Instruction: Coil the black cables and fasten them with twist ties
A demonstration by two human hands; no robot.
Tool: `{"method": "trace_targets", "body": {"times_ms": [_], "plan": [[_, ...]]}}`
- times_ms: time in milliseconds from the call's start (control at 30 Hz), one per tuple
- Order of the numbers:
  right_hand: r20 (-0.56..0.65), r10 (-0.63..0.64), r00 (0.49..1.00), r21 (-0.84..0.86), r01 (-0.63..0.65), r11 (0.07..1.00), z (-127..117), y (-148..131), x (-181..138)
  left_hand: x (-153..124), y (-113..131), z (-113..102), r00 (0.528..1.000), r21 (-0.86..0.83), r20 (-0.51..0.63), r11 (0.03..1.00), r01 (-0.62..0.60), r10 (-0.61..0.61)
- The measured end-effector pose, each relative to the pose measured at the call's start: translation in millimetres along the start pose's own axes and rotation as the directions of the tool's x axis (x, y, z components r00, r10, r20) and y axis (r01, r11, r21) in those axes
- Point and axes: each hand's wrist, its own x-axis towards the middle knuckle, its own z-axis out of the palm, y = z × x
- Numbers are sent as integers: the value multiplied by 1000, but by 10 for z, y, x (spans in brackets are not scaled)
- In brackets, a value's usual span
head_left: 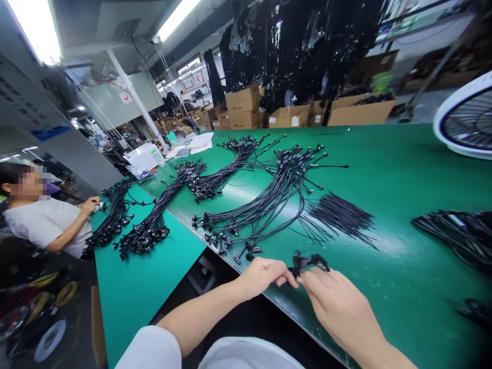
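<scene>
My left hand (265, 277) and my right hand (338, 300) come together over the front edge of the green table. Between them is a small black coiled cable (302, 260), blurred. The fingers of both hands are closed on it, and its lower part is hidden behind them. Just beyond lies a loose spread of black cables (257, 205) with plugs at their ends. To the right of that spread is a pile of thin black strips (342, 218), which look like cable ties.
More cable bundles lie farther left (161, 205) and at the back (230, 169). At the right are folded black cables (457, 236) and a white-rimmed wheel (461, 123). A co-worker (46, 215) sits at the left. Cardboard boxes (242, 105) stand behind the table (384, 174).
</scene>
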Motion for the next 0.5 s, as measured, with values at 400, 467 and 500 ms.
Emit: {"method": "trace_targets", "body": {"times_ms": [400, 467, 500], "plan": [[498, 416, 761, 490, -643, 589, 236, 174, -19, -30, 244, -37, 995, -18, 21, 995, -93, 94], [560, 497, 663, 559, -745, 365, 194, 207, 27, -56, 240, 21, 989, 153, 112, 982, -113, 96], [561, 516, 647, 588, -750, 302, 154, 191, 43, -68, 215, 55, 988, 197, 125, 974, -115, 92]]}}
